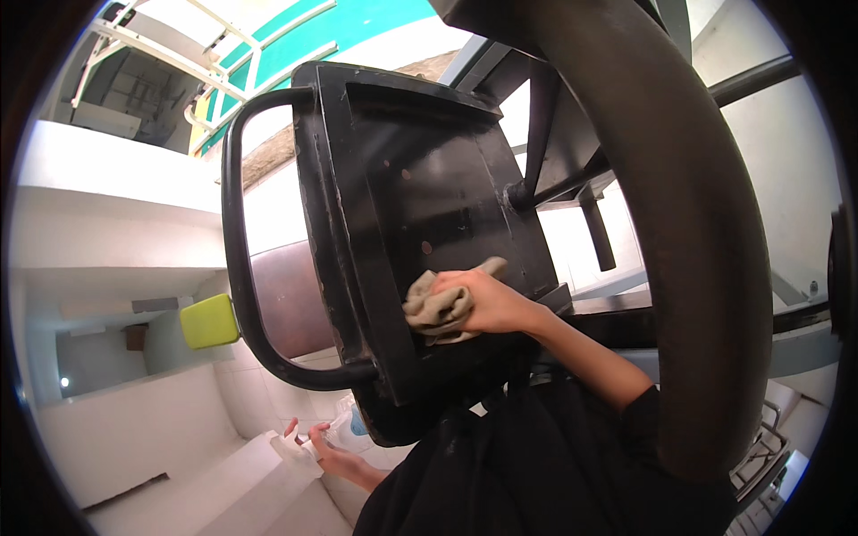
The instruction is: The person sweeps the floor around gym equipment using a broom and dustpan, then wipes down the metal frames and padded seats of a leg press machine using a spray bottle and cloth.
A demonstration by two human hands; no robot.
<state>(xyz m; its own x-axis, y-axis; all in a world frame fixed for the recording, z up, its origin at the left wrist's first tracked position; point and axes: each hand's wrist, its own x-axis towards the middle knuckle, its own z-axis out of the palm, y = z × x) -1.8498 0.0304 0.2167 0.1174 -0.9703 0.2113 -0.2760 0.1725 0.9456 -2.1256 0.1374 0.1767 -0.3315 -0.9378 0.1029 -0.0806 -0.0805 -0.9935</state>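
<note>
My right hand [496, 305] is closed on a crumpled beige cloth [439, 313], pressed against the inner face of a black metal plate [442, 187] with raised edges. The plate is scuffed along its rims and has several small reddish spots. A bent black tube handle [234, 221] is fixed to its left side. At the lower left, below the plate, my left hand [328, 455] holds a clear plastic spray bottle [350, 425] near its white spray head, with fingers by the trigger. The bottle has a blue label and is partly hidden by the plate.
A thick, dark curved tube [704, 234] crosses close in front on the right. Behind it are black and grey frame beams [603, 328]. A lime-green pad [209, 323] sits beyond the handle, white metal rails [181, 57] at upper left, and a white ledge [255, 482] at lower left.
</note>
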